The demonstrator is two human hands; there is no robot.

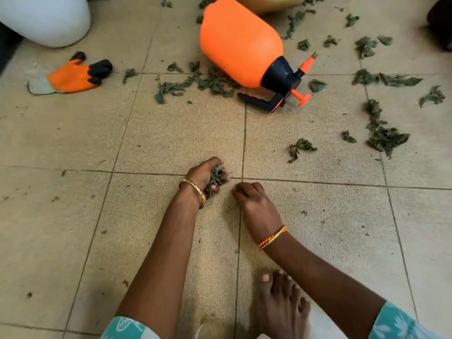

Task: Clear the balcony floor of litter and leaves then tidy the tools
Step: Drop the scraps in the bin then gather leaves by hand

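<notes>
No readable text, labels, brands, numbers or signs anywhere in view. The orange sprayer bottle [241,42] has a plain body, no print visible. The orange glove [73,75] shows no logo or marking. The white pot [46,18] at top left is blank. Floor tiles [61,133] carry no markings.
</notes>
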